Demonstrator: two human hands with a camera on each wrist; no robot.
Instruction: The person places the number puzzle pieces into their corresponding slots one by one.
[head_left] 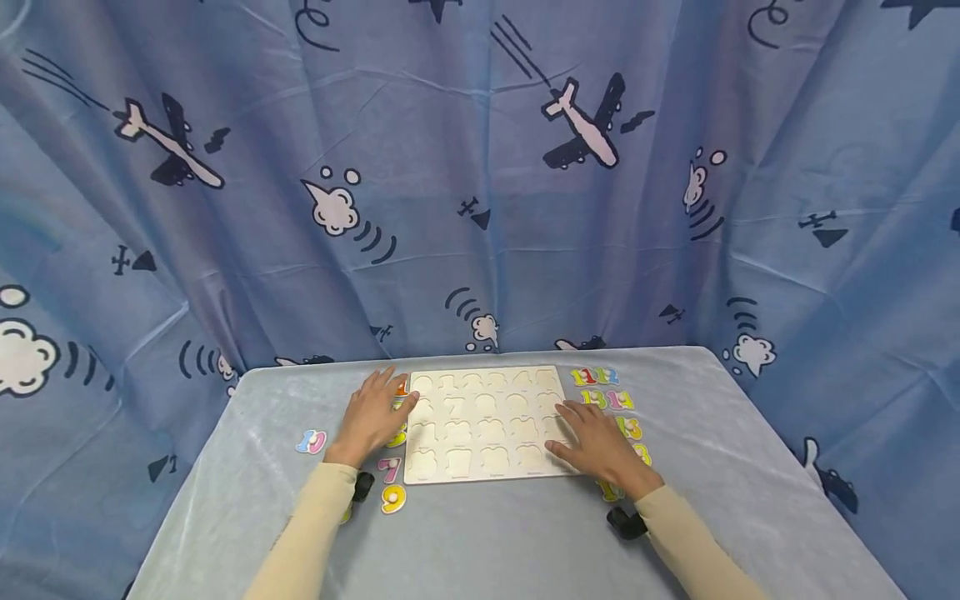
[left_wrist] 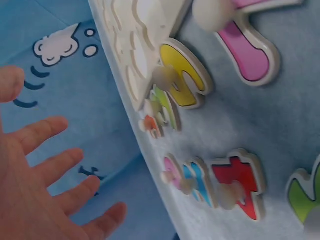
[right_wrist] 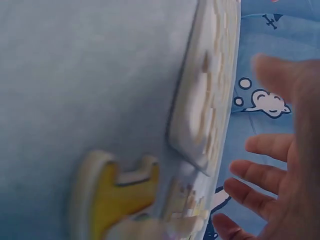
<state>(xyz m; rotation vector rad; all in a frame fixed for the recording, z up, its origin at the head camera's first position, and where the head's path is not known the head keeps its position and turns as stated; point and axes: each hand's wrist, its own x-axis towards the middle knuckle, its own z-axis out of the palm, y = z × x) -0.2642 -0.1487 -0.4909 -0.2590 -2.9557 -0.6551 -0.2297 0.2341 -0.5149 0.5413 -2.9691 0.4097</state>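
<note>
Sleeves (head_left: pixel 302 529) extend, fingers (left_wrist: pixel 44 132) spread near the board (head_left: pixel 487 423).

grey cloth-covered table (head_left: pixel 487 546) | cream recessed board (head_left: pixel 474 454) | knobbed number pieces (head_left: pixel 393 499) left and right of board

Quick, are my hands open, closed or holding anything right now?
Left hand: open, holding nothing.
Right hand: open, holding nothing.

The wooden puzzle board (head_left: pixel 477 458) is partly covered by the right hand (head_left: pixel 602 442); its labels (head_left: pixel 459 481) are too small to be read. A yellow number piece (right_wrist: pixel 132 196) is blurred and cut off below.
</note>
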